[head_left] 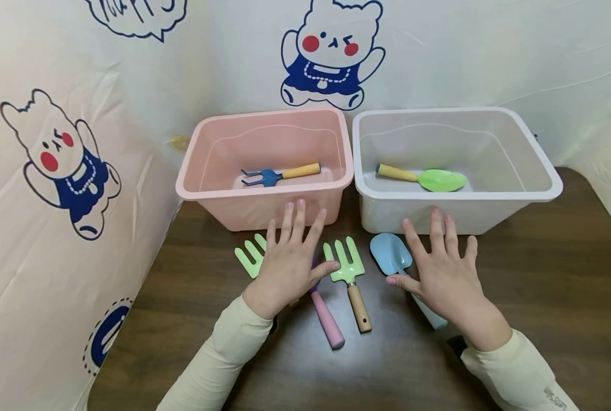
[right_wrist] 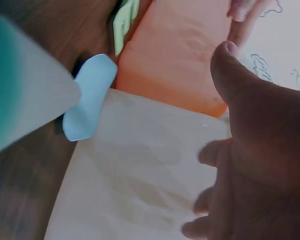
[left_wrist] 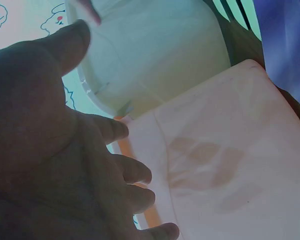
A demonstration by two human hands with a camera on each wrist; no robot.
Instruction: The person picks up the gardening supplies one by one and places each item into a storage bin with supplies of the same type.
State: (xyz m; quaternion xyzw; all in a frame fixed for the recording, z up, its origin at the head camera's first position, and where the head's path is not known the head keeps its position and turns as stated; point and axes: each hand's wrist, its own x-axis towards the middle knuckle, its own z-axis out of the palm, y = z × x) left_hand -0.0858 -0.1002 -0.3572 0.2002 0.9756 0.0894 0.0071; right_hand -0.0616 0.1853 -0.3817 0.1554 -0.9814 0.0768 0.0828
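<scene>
My left hand [head_left: 287, 265], fingers spread, hovers over a light green hand fork [head_left: 251, 258] and a pink-handled tool [head_left: 328, 319] whose purple head it mostly covers. Its fingertips overlap the front wall of the pink bin [head_left: 223, 208]. Between the hands lies a second green fork [head_left: 354, 273] with a wooden handle. My right hand [head_left: 446, 279] is spread above a light blue trowel [head_left: 390, 254], hiding part of its handle. That hand's fingertips overlap the front of the white bin [head_left: 490, 211]. Both hands hold nothing.
Inside the pink bin is a blue hand rake [head_left: 268, 178] with a yellow handle. A green trowel [head_left: 441, 180] lies in the white bin. The two bins stand side by side at the back of the dark wooden table [head_left: 177, 319], before a printed cloth [head_left: 223, 68].
</scene>
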